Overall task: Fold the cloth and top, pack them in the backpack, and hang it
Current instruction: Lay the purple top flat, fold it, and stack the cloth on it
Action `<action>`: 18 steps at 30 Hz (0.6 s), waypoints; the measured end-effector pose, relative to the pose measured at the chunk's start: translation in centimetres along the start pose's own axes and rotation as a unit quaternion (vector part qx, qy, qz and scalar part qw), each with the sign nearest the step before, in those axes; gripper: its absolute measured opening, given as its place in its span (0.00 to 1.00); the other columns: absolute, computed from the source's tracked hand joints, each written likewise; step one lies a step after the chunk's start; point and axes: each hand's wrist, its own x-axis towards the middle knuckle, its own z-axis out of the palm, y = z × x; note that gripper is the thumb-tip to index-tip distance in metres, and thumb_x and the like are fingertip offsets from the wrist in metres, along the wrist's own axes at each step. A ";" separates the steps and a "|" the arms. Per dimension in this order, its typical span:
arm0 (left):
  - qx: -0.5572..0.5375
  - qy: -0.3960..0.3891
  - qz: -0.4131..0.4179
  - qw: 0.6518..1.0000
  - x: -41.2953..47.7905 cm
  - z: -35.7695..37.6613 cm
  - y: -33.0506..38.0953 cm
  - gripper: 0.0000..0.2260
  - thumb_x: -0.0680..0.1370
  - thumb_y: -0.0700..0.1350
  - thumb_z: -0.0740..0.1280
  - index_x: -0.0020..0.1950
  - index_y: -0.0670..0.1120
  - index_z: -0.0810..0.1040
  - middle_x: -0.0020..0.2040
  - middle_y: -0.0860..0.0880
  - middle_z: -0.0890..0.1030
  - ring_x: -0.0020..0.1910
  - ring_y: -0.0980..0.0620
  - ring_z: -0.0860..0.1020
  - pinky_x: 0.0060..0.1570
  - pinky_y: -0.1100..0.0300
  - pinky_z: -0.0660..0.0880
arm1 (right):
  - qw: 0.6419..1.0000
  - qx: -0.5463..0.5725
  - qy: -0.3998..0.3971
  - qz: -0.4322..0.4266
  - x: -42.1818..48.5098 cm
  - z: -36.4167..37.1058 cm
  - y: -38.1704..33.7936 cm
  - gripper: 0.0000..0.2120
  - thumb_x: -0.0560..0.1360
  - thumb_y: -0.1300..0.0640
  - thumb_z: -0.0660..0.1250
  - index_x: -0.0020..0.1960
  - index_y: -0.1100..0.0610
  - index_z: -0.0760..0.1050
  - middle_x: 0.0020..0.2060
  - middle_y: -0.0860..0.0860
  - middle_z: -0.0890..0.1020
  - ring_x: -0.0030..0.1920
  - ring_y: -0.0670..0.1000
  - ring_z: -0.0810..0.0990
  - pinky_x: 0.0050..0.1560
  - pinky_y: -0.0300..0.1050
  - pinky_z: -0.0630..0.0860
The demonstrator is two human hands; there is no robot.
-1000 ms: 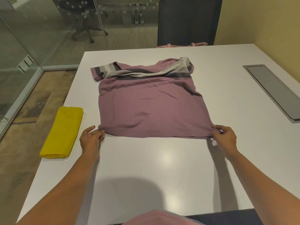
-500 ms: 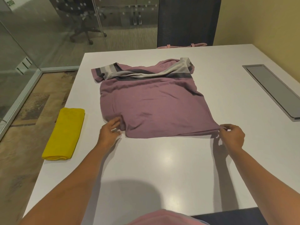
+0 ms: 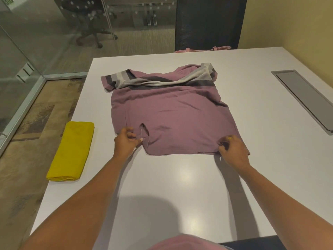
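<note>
Mid-fold on the top (image 3: 171, 114); spread flat on worktop (image 3: 180, 186), collar end away, hem nearest; yellow cloth (image 3: 71, 150) already folded, lying at worktop's left edge, well apart from top; backpack prob. the pink strap (image 3: 203, 49) just beyond far edge, can't confirm.

Left hand (image 3: 126, 143): fingers pinched closed on hem's left corner, fabric bunched into a small loop there. Right hand (image 3: 233, 148): fingers curled closed at hem's right corner, prob. gripping it; exact hold hidden by the knuckles.

To do this step well:
- even tension betw. both corners first, to flatten the bunch at left; otherwise crease gets locked in;
- lift both corners together, same height, carry hem straight toward collar; no twist;
- lay hem edge parallel w/ the grey stripes, then smooth from centre outward;
- right sleeve looks rumpled; tuck in before next fold;
- aim for a packet about as narrow as the cloth, easier to pack.
</note>
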 end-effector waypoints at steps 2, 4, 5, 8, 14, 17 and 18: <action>0.007 0.013 -0.007 1.000 0.2 0.2 0.3 0.19 0.68 0.37 0.76 0.55 0.38 0.74 0.34 0.50 0.75 0.39 0.48 0.76 0.47 0.54 0.77 | 0.999 -0.017 0.016 0.026 -0.1 -0.3 0.5 0.09 0.72 0.63 0.63 0.50 0.59 0.78 0.53 0.56 0.78 0.54 0.59 0.74 0.55 0.54 0.70; 0.021 0.019 -0.010 1.000 0.2 0.6 0.3 0.15 0.67 0.37 0.76 0.50 0.38 0.77 0.32 0.50 0.75 0.37 0.48 0.76 0.45 0.55 0.77 | 0.997 -0.054 0.027 0.053 -0.4 -0.9 1.5 0.10 0.71 0.62 0.64 0.52 0.60 0.77 0.56 0.58 0.75 0.57 0.60 0.71 0.54 0.55 0.69; 0.024 0.027 -0.011 0.999 0.3 0.7 0.2 0.13 0.67 0.36 0.76 0.47 0.37 0.78 0.32 0.49 0.75 0.37 0.48 0.76 0.44 0.55 0.77 | 0.995 -0.067 0.034 0.070 -0.6 -1.1 2.2 0.11 0.72 0.61 0.65 0.53 0.59 0.77 0.58 0.58 0.74 0.59 0.61 0.70 0.55 0.56 0.68; 0.015 0.085 -0.004 0.996 -0.1 0.7 0.0 0.08 0.69 0.34 0.74 0.46 0.34 0.80 0.35 0.44 0.78 0.36 0.48 0.76 0.43 0.58 0.76 | 0.991 -0.047 0.060 0.113 -0.9 -1.7 4.2 0.13 0.73 0.59 0.66 0.56 0.60 0.77 0.59 0.62 0.74 0.59 0.63 0.70 0.54 0.56 0.70; 0.038 0.224 0.055 0.972 -0.2 -2.8 -1.7 0.04 0.70 0.33 0.69 0.44 0.35 0.81 0.41 0.37 0.82 0.40 0.39 0.79 0.43 0.55 0.75 | 0.980 0.091 0.073 0.160 0.1 -3.2 4.8 0.08 0.74 0.67 0.63 0.52 0.65 0.76 0.46 0.63 0.81 0.41 0.56 0.74 0.46 0.46 0.71; 0.082 0.275 0.058 0.956 -1.2 -5.9 -3.1 0.06 0.69 0.32 0.67 0.44 0.35 0.81 0.41 0.36 0.81 0.37 0.42 0.77 0.42 0.57 0.69 | 0.968 0.113 0.112 0.194 0.4 -5.1 5.2 0.10 0.73 0.70 0.60 0.52 0.67 0.75 0.48 0.63 0.80 0.44 0.59 0.76 0.46 0.43 0.69; 0.098 0.281 0.052 0.953 -2.0 -6.7 -3.7 0.07 0.69 0.31 0.66 0.44 0.35 0.82 0.42 0.36 0.81 0.34 0.46 0.74 0.42 0.61 0.66 | 0.961 0.124 0.121 0.215 0.4 -5.7 5.4 0.11 0.73 0.71 0.60 0.53 0.67 0.75 0.48 0.63 0.79 0.44 0.59 0.76 0.45 0.42 0.68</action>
